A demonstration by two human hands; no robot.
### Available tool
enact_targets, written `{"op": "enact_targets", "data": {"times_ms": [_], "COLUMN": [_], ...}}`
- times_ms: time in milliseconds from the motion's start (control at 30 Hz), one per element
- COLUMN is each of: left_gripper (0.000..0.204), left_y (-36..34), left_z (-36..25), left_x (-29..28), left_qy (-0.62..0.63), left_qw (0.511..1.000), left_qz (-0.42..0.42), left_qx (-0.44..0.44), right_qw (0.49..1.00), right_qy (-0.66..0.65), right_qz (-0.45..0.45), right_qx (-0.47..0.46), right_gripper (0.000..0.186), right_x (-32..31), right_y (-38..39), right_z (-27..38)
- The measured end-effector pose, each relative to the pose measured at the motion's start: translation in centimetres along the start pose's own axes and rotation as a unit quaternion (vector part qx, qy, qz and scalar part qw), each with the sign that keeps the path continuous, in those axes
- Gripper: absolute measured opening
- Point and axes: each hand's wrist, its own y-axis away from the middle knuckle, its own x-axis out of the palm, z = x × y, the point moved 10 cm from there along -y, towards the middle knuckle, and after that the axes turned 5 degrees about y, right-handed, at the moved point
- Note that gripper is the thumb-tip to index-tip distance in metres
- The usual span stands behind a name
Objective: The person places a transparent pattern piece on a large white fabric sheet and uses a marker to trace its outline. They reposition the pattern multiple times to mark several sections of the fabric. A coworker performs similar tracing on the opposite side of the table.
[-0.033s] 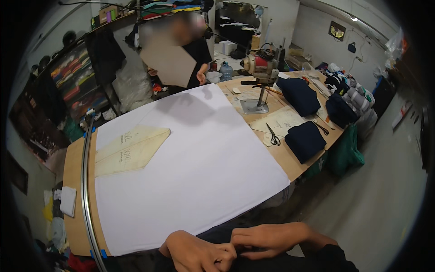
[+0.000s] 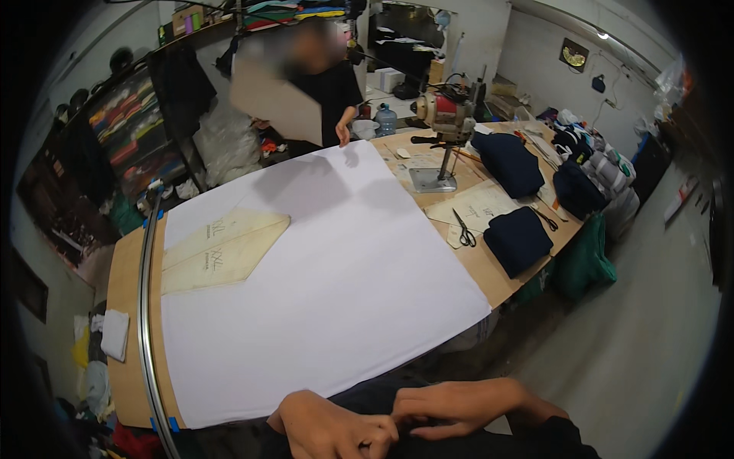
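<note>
My left hand and my right hand meet low in front of my dark clothing, just off the near edge of the white fabric. Both have curled fingers, with the fingertips close together; whatever may be between them is hidden. The fabric lies flat across most of the table. On its left part rests a pale, pointed pattern piece with handwriting. Across the table a person in black holds up a larger pale pattern piece, the other hand hanging by the fabric's far edge.
A metal rail crosses the table's left end, near a folded white cloth. Toward the right stand a fabric cutting machine, black scissors and folded navy garments. A green sack sits beside the table.
The person opposite has turned the raised pattern piece slightly and shifted it left. Its shadow on the fabric has changed shape. My hands stay nearly still.
</note>
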Motion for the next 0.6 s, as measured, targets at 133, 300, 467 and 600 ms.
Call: {"op": "enact_targets", "data": {"times_ms": [133, 300, 467, 600], "left_gripper": [0.028, 0.027, 0.044, 0.037], "left_y": [0.0, -0.7, -2.7, -2.5], "left_z": [-1.6, -5.7, -10.4, -10.7], "left_x": [1.0, 3.0, 4.1, 3.7], "left_qy": [0.072, 0.073, -0.053, -0.175], "left_qw": [0.997, 0.994, 0.986, 0.97], "left_qz": [-0.007, 0.078, 0.157, 0.17], "left_qx": [0.021, 0.036, 0.033, 0.013], "right_qw": [0.996, 0.988, 0.984, 0.985], "right_qy": [-0.068, -0.084, -0.082, -0.102], "right_qz": [-0.044, -0.093, -0.092, -0.073], "right_qx": [-0.033, -0.094, -0.126, -0.116], "right_gripper": [0.02, 0.019, 0.017, 0.018], "right_x": [0.4, 0.1, 0.0, 0.1], "right_y": [1.5, 0.4, -0.6, -0.9], "right_z": [-0.9, -0.8, 0.3, -0.4]}}
